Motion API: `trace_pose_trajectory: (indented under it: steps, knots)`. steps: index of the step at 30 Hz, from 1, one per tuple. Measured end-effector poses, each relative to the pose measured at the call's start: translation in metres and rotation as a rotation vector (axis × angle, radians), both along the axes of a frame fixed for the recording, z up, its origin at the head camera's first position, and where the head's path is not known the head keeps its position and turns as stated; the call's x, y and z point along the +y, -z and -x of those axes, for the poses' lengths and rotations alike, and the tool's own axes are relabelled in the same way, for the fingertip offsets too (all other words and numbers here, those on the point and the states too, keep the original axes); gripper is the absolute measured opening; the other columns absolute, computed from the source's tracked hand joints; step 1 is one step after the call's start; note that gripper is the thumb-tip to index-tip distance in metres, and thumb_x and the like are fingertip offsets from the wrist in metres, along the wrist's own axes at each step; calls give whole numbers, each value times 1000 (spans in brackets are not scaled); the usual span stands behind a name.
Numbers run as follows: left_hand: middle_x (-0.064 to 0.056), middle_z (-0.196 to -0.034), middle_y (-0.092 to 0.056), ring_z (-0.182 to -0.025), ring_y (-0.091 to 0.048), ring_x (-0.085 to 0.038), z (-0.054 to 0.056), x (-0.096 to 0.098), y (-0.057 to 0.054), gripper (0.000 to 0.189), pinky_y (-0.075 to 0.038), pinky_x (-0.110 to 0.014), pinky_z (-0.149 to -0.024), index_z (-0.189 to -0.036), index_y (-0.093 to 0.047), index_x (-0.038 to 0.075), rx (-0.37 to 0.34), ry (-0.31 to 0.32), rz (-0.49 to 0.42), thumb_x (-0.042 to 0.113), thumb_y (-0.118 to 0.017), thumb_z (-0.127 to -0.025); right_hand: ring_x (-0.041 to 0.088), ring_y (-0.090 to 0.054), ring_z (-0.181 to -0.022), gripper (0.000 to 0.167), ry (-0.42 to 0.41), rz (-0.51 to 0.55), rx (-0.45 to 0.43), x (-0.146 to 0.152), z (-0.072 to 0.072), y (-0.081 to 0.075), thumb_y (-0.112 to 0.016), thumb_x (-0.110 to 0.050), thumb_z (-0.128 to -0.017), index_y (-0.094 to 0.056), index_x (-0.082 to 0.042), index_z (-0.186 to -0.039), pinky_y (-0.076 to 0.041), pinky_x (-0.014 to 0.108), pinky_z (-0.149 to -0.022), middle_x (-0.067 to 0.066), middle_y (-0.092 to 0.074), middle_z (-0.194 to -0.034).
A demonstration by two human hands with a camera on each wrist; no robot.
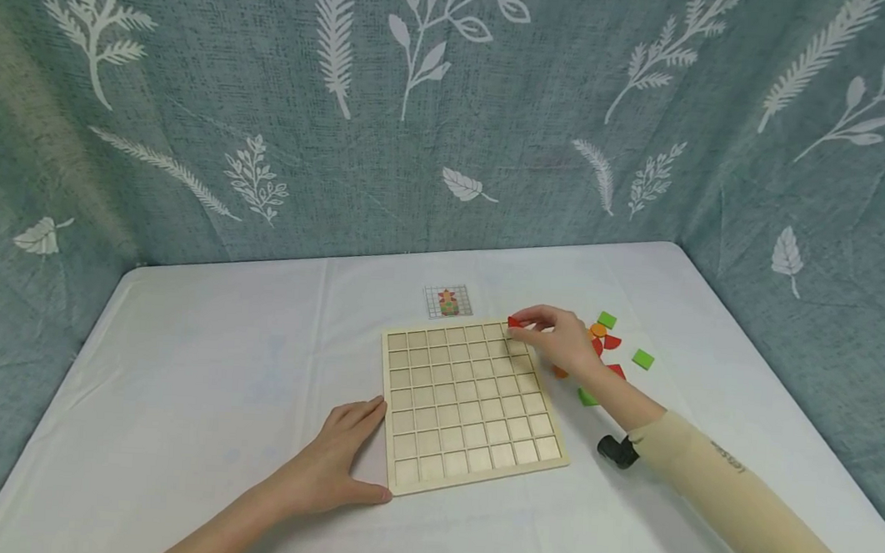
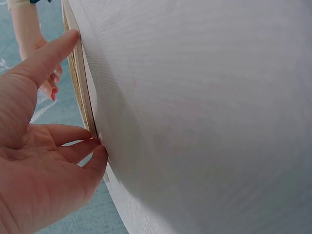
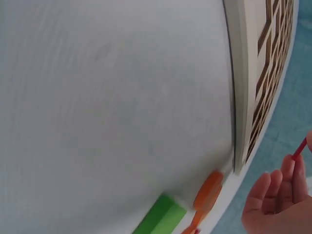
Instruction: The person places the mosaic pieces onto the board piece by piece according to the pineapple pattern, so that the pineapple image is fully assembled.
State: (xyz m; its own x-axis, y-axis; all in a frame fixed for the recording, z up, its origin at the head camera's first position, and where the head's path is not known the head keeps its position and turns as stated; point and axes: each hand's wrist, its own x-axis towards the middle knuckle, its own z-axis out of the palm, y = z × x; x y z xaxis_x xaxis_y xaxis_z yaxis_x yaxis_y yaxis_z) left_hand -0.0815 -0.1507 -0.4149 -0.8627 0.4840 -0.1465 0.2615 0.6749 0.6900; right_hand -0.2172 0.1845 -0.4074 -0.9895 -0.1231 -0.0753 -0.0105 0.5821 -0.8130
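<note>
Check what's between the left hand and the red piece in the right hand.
The wooden grid board, bare along that stretch; the head view shows it.

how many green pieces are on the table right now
3 in the head view: a far green square, the rightmost green square, and a near green piece beside the board. The right hand may hide more.

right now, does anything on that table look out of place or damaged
Nothing looks spilled or broken. One oddity: a black object by the right sleeve, unlike the bright pieces; I can't tell whether it's worn or lying on the table.
</note>
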Motion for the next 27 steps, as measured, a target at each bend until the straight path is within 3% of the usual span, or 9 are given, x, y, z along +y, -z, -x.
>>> trace_pose_trajectory:
  steps: [18, 27]
  knots:
    - [-18, -156, -26, -141, -20, -36, 0, -1, 1, 106, -30, -56, -108, -149, -29, -8, 12, 10, 4, 41, -85, -73, 17, -59, -83, 28, -64, 19, -17, -44, -16, 8, -77, -30, -84, -73, -15, -107, -45, 31, -68, -1, -69, -96]
    - [-17, -157, -26, -141, -20, -35, -1, 0, 1, 106, -30, -56, -108, -150, -29, -6, 6, 2, 7, 42, -84, -73, 16, -53, -77, 24, -98, 9, 14, -59, -17, 13, -78, -29, -83, -74, -17, -103, -41, 30, -66, -5, -67, -88]
